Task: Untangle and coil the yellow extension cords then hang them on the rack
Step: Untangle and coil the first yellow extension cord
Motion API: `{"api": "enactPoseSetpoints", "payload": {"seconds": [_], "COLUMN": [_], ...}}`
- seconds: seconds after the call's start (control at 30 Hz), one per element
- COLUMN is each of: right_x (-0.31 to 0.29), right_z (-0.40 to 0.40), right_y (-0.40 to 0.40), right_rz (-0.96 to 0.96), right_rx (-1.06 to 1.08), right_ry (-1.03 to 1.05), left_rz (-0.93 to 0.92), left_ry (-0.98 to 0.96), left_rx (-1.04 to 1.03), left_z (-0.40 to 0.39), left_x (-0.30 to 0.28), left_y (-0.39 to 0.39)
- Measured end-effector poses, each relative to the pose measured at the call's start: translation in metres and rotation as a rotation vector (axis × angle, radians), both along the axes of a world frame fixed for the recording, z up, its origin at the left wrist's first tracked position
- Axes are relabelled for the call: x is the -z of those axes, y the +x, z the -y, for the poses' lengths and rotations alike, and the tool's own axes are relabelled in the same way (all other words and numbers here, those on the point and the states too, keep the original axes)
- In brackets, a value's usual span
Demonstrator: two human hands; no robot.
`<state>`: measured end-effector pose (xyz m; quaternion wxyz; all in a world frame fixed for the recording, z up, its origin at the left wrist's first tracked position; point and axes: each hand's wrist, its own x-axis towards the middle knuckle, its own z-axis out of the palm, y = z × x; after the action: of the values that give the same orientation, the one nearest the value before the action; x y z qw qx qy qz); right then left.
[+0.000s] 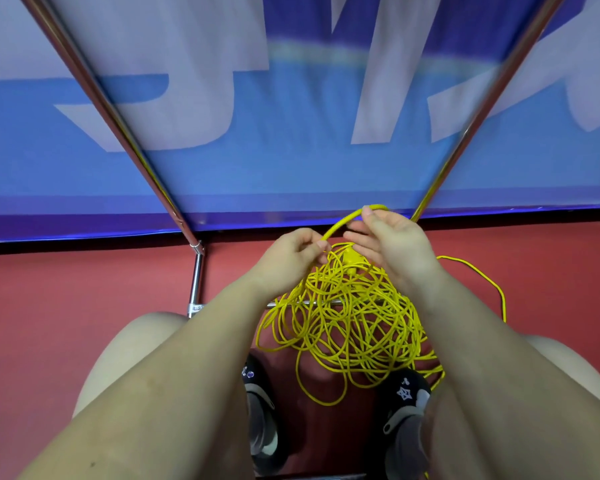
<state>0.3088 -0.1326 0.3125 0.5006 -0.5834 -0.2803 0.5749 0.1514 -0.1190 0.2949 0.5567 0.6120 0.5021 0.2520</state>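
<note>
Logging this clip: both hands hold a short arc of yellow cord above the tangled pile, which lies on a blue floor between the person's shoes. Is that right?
Not quite: the floor is red, not blue; the blue is the banner behind. The head view shows it. The rest stands: the left hand and right hand hold a yellow cord arc above the tangled pile, between the shoes.

Open red floor (66, 289) is seen left of the rack's base bar (195, 285) and right of the tangled yellow cords (343, 323), crossed on the right by one stray cord strand (492, 282). The middle floor is blocked by the tangle, draped over a low crossbar (329, 302). Two slanted rack poles, left (118, 123) and right (482, 109), frame a gap ahead, closed behind by a blue banner (291, 150). Near side is hemmed by knees and two shoes, left (260, 403) and right (406, 410).
</note>
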Motion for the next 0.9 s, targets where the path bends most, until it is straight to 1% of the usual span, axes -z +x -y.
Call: {"api": "enactPoseSetpoints", "payload": {"seconds": [0.17, 0.23, 0.3, 0.37, 0.47, 0.6, 0.67, 0.73, 0.83, 0.9], "right_x": [0.009, 0.014, 0.019, 0.022, 0.02, 0.018, 0.017, 0.013, 0.0, -0.005], "right_z": [0.006, 0.01, 0.013, 0.015, 0.016, 0.015, 0.015, 0.013, 0.005, 0.0], "right_y": [-0.005, -0.009, -0.014, -0.017, -0.018, -0.018, -0.02, -0.021, -0.014, -0.004], "right_rz": [0.405, 0.494, 0.558, 0.609, 0.624, 0.695, 0.644, 0.481, 0.189, -0.001], "right_rx": [-0.306, -0.434, -0.511, -0.535, -0.498, -0.459, -0.445, -0.367, -0.141, 0.008], "right_ry": [0.049, 0.047, 0.038, 0.055, 0.104, 0.133, 0.156, 0.159, 0.068, 0.01], "left_rz": [0.139, 0.236, 0.345, 0.426, 0.527, 0.599, 0.622, 0.569, 0.332, 0.227], "left_ry": [-0.073, -0.128, -0.203, -0.271, -0.343, -0.393, -0.405, -0.393, -0.34, -0.352], "left_rx": [-0.166, -0.257, -0.336, -0.38, -0.388, -0.385, -0.368, -0.33, -0.203, -0.072], "left_z": [-0.004, -0.007, -0.009, -0.012, -0.014, -0.014, -0.014, -0.014, -0.01, -0.003], "left_x": [-0.004, -0.007, -0.01, -0.011, -0.013, -0.016, -0.017, -0.015, -0.009, -0.006], "left_y": [-0.003, -0.003, -0.003, -0.004, -0.006, -0.007, -0.007, -0.008, -0.005, -0.001]}}
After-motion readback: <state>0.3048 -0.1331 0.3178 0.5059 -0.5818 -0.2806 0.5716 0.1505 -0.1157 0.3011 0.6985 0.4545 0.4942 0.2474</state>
